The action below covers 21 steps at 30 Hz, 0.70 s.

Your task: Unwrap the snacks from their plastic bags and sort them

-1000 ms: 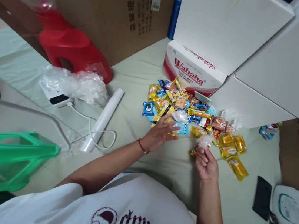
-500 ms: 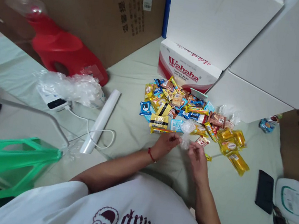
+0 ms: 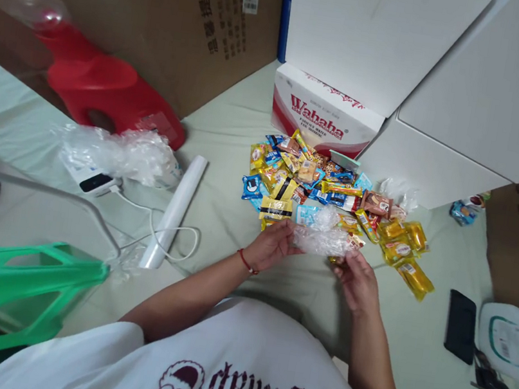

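Note:
A clear, crinkled plastic bag [image 3: 323,240] is stretched sideways between my two hands. My left hand [image 3: 275,244] pinches its left end, and a red string bracelet circles that wrist. At the other end, my right hand [image 3: 358,277] has its fingers closed on the bag's right edge. Just beyond the bag lies a pile of small wrapped snacks [image 3: 306,170] in yellow, blue and brown packets. Several yellow packets [image 3: 398,246] lie apart at the pile's right side. The bag partly covers a few packets at the near edge.
Behind the pile stand a white and red Wahaha carton [image 3: 325,113] and white cabinets [image 3: 380,37]. To the left are a red jug [image 3: 110,84], bunched clear plastic [image 3: 124,151], a white roll [image 3: 174,211] and a green stool [image 3: 20,295]. A black phone [image 3: 460,328] lies right.
My hands have moved apart, the right one to the right and slightly nearer me. The plastic bag, bunched before, is now spread wide between them.

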Motion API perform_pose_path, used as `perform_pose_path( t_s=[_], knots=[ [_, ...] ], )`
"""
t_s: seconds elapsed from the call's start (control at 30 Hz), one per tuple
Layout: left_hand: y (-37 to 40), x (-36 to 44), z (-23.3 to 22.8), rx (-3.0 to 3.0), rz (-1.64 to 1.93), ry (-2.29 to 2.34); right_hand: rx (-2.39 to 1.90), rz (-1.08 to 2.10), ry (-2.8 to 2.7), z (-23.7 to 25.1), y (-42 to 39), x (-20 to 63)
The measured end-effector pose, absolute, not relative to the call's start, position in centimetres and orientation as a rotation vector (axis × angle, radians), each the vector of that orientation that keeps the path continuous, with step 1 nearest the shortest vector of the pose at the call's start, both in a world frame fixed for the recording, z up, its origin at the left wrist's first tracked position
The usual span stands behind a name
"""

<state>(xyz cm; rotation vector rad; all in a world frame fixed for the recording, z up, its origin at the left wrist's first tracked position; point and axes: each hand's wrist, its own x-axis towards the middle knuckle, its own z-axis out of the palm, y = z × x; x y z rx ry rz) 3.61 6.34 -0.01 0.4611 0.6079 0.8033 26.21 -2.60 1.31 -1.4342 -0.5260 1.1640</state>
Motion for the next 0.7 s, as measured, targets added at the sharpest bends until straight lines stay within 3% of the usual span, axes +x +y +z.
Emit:
perform_pose_path(
  t_s=[0.13, 0.3, 0.53, 0.7],
  knots=[
    [6.0, 3.9, -0.2, 0.671, 0.901, 0.725, -1.689, 0.663, -0.666, 1.3, -3.4, 25.2],
    [5.1, 4.2, 0.7, 1.179, 0.938, 0.743, -1.556, 1.113, -0.75, 2.8, -1.7, 22.2],
    [5.2, 3.4, -1.8, 0.758, 1.078, 0.929, -1.288, 1.157, -0.45, 2.0, 0.3, 22.3],
    [4.6, 2.0, -2.4, 0.832, 1.019, 1.075, -1.2, 1.219, -0.469, 1.9, -1.3, 23.0]
  ],
)
